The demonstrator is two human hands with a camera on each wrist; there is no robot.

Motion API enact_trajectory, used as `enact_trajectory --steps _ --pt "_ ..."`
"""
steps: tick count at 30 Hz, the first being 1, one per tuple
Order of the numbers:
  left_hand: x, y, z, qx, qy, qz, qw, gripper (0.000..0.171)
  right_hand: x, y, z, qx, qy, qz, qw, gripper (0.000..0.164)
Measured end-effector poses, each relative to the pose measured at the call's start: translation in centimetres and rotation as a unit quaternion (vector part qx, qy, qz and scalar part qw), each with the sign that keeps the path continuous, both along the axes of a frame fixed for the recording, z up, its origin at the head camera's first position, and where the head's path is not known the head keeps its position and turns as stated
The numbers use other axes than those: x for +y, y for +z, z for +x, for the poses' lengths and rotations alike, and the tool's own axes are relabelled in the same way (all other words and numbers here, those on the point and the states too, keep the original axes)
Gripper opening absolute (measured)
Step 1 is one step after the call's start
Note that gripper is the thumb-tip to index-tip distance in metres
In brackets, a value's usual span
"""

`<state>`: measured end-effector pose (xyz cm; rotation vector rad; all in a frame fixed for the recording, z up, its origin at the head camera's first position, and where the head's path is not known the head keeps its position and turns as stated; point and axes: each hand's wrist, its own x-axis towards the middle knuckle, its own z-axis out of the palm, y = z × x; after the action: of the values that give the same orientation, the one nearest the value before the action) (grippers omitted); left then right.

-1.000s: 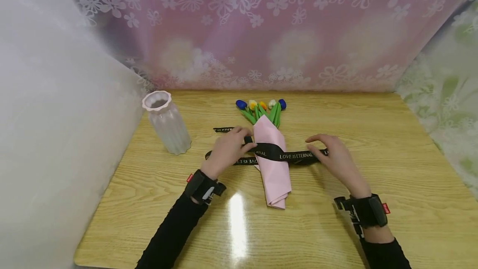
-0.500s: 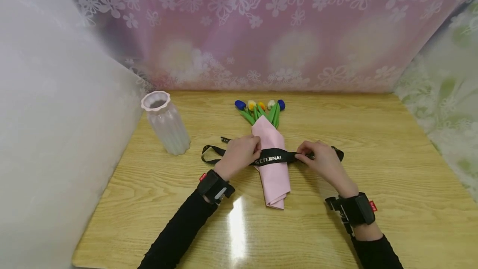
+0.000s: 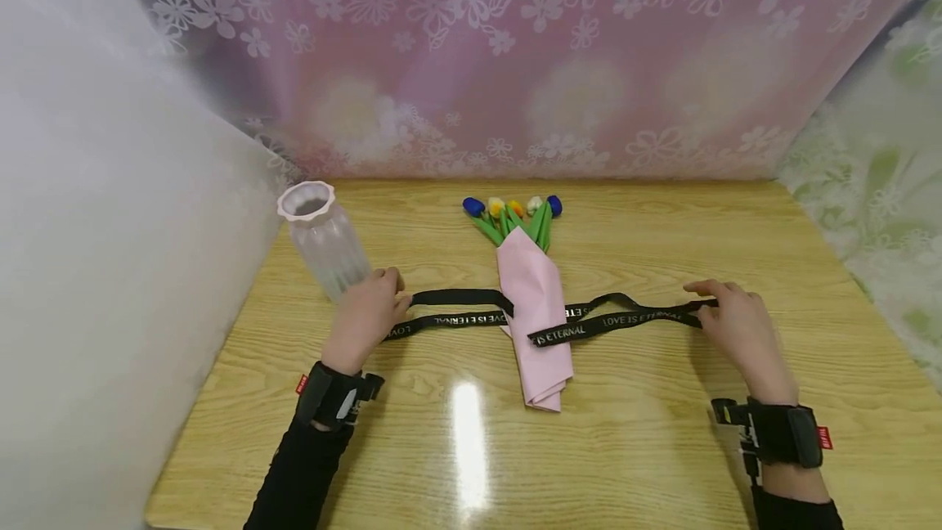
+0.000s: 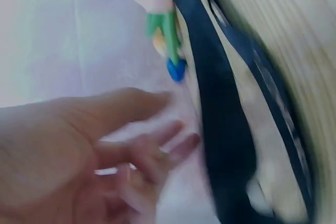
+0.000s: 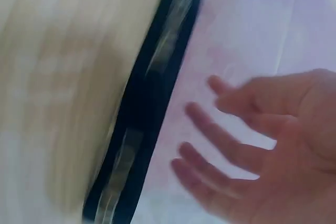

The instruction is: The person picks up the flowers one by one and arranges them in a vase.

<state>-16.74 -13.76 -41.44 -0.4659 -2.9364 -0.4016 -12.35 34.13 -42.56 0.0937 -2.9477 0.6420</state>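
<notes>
A bouquet of small tulips (image 3: 540, 223) in blue, cream, orange and white lies on the table, wrapped in pink paper (image 3: 540, 366). A black ribbon (image 3: 459, 297) printed with white letters passes under it and spreads out to both sides; one cut end (image 3: 548, 336) lies across the paper. My left hand (image 3: 364, 319) is at the ribbon's left loop, its fingers loose beside the band in the left wrist view. Out on the right, my right hand (image 3: 743, 342) has its thumb by the ribbon's right loop. Spread fingers (image 5: 210, 129) stand beside the ribbon in the right wrist view.
A ribbed, frosted vase (image 3: 327, 244) with a scalloped rim stands at the left, just behind my left hand. The wooden table (image 3: 625, 448) reaches back to a pink floral curtain (image 3: 515, 64). A white wall (image 3: 96, 227) borders the left side.
Both hands first came together over the bouquet at the ribbon, then moved apart to left and right. The ribbon's crossing over the paper has come undone and its strands now lie stretched sideways.
</notes>
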Motion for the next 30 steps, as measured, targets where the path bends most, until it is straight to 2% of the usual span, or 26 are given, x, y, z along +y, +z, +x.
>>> enact_trajectory --steps 2,4,8,10,12,15,19,25,30 --pt "1.8 0.3 -0.2 -0.004 -0.021 0.019 0.9996 0.022 -1.7 0.3 -0.5 0.026 0.024 -0.018 0.999 0.032" --pt "3.9 0.3 -0.6 -0.018 -0.061 0.024 0.9977 0.027 -3.9 0.5 -1.2 0.027 0.067 -0.026 0.997 0.030" --pt "7.6 -0.3 -1.0 -0.093 -0.148 0.015 0.9845 0.036 -7.5 -0.1 -2.4 -0.029 0.169 -0.006 0.985 0.036" --pt "8.5 -0.9 -0.9 -0.115 -0.172 0.001 0.9784 0.039 -8.4 -0.7 -2.6 -0.055 0.198 0.018 0.978 0.040" --pt "8.6 -1.5 -0.8 -0.120 -0.180 -0.006 0.9763 0.036 -8.5 -1.2 -2.4 -0.070 0.208 0.037 0.975 0.044" --pt "7.4 -2.0 -0.4 -0.100 -0.169 -0.014 0.9804 0.026 -7.3 -1.5 -1.7 -0.079 0.196 0.046 0.976 0.046" --pt "4.4 -2.1 0.4 -0.096 -0.129 -0.006 0.9870 0.013 -4.0 -1.7 -0.4 -0.075 0.162 0.045 0.983 0.048" --pt "-1.2 -2.4 2.0 -0.109 -0.042 -0.012 0.9931 0.014 1.9 -1.8 1.8 -0.093 0.108 0.049 0.989 0.052" --pt "-6.1 -2.6 3.1 -0.118 0.036 0.000 0.9924 0.012 5.3 -1.6 3.2 -0.124 0.062 0.042 0.989 0.059"
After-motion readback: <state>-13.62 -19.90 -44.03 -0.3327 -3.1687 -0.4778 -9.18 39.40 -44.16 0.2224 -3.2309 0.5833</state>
